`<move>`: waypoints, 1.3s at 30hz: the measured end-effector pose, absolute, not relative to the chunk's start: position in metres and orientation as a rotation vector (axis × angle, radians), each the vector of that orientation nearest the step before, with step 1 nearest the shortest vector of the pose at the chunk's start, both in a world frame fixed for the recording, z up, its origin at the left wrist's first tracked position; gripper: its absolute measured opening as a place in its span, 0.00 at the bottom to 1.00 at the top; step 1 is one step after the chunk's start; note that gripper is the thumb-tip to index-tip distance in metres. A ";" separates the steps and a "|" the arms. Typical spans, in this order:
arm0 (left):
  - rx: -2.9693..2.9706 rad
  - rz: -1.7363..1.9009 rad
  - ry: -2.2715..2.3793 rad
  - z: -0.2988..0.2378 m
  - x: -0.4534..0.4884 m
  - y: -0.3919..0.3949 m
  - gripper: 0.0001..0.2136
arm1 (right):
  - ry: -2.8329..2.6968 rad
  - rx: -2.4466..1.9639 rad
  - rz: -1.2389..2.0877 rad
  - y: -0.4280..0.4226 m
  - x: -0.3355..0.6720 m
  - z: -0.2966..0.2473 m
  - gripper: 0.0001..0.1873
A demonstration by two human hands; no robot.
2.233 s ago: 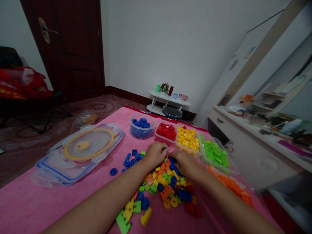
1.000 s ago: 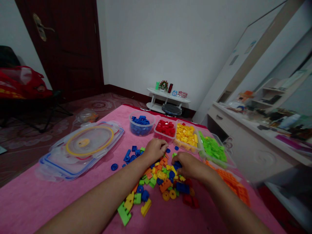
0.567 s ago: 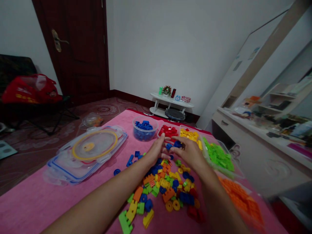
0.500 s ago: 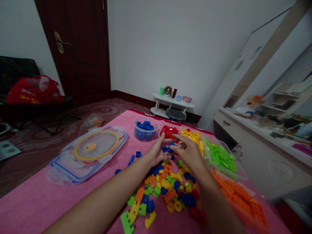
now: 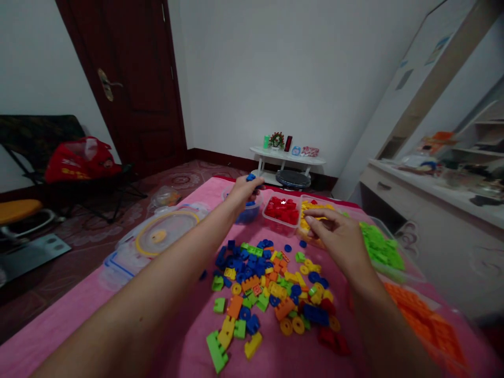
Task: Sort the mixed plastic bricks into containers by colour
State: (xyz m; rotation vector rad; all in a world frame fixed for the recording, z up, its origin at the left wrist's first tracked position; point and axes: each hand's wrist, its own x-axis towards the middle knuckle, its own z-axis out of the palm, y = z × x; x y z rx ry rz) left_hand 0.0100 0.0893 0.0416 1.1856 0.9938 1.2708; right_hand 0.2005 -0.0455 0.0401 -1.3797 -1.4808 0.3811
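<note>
My left hand (image 5: 244, 191) is over the round tub (image 5: 247, 214) of blue blocks, closed around blue toy building blocks (image 5: 251, 177) that peek out at its fingers. The hand hides much of the tub. My right hand (image 5: 334, 228) hovers in front of the clear box of yellow blocks (image 5: 309, 231), its thumb and forefinger bent together. Whatever may be between those fingers is hidden. Below and between my arms lies a loose pile of mixed blocks and wheels (image 5: 268, 283) in blue, orange, yellow, green and red.
A box of red blocks (image 5: 281, 210) stands between the tub and the yellow box. Boxes of green blocks (image 5: 381, 247) and orange blocks (image 5: 427, 320) line the right side. Stacked clear lids (image 5: 165, 233) lie at left on the pink cloth (image 5: 51, 346).
My left hand has moved forward and left, from above the pile to the blue tub, carrying blue blocks. My right hand has parted from it, shifting right. The view has turned slightly left.
</note>
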 end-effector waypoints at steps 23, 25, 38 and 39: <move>2.515 0.366 1.369 -0.029 -0.015 0.012 0.17 | -2.247 -2.092 0.047 -0.037 0.202 -0.027 0.24; 2.505 0.352 1.400 -0.028 -0.016 0.010 0.18 | -2.220 -2.109 0.084 -0.037 0.205 -0.029 0.25; 1.751 1.057 0.964 -0.010 0.004 0.004 0.11 | -1.662 -1.234 0.955 -0.041 0.168 -0.001 0.21; 1.648 1.077 0.946 -0.009 0.007 0.003 0.13 | -1.617 -1.181 0.990 -0.042 0.165 -0.001 0.23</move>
